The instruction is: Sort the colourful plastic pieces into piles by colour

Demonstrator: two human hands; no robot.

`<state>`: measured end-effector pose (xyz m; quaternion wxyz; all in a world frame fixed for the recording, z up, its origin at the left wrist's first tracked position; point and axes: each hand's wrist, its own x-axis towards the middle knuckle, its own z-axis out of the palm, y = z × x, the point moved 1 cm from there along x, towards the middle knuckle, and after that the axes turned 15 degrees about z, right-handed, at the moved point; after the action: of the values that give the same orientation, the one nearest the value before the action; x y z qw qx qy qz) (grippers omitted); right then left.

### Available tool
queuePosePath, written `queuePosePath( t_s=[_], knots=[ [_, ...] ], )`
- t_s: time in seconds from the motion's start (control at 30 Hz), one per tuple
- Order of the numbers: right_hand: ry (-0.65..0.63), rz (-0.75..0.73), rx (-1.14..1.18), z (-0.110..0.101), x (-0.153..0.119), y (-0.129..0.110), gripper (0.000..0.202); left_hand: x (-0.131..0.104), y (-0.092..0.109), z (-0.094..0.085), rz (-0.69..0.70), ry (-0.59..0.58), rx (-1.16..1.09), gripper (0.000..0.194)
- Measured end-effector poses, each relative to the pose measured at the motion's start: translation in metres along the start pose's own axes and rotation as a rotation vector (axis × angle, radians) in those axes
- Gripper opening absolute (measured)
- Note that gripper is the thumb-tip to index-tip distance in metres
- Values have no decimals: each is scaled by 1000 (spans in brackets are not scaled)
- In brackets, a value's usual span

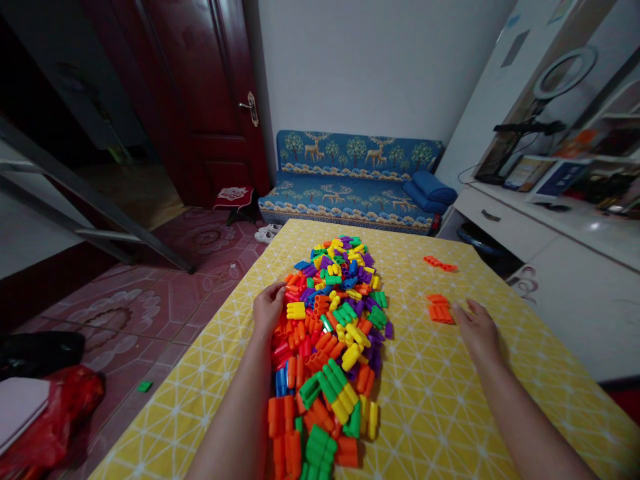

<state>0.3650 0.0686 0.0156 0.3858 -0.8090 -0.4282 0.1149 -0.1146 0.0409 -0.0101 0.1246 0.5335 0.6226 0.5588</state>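
A long heap of plastic building blocks [345,313] in orange, green, yellow, red, purple and blue runs down the table. My left hand [269,307] is at the heap's left edge, with bent fingers beside red and orange blocks. Its fingertips are partly hidden, and whatever they pinch cannot be made out. On the right, my right hand [477,327] is open, thumb and fingers apart. Its thumb is close to a joined group of orange blocks [440,309] lying on the cloth. Farther back lies another orange row of blocks [440,264], apart from both hands.
A yellow patterned cloth [410,413] covers the table. Beyond it stands a blue sofa [345,183], with a red stool [234,200] to its left. A white cabinet [565,267] borders the right side. One green block [145,386] is on the tiled floor near a red bag [75,407].
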Motion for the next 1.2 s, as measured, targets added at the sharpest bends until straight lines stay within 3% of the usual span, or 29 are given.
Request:
queuePosePath(
  t_s=[0.13,0.27,0.37,0.47,0.67,0.8,1.0,1.2],
  knots=[
    [10,-117,-185,-5,-23,14,82,0,-1,0,9,-4,7,31],
    [-117,-228,-457,9,-61,24,72,-1,1,0,-5,-1,-23,31],
    [-149,-282,-629,22,-71,22,66,-1,2,0,0,0,-21,30],
    [-164,-239,-705,34,-54,10,70,-1,1,0,1,2,-12,29],
    [-208,-111,-705,59,11,-20,83,-1,1,1,-9,11,-43,31],
    [-202,-95,-696,70,40,-29,86,-2,2,0,-12,11,-51,31],
    [-210,-98,-725,78,62,-32,84,-2,-1,1,-8,7,-49,31],
    [-197,-110,-738,79,61,-33,81,-1,-1,1,-8,-1,-22,32]
  ],
)
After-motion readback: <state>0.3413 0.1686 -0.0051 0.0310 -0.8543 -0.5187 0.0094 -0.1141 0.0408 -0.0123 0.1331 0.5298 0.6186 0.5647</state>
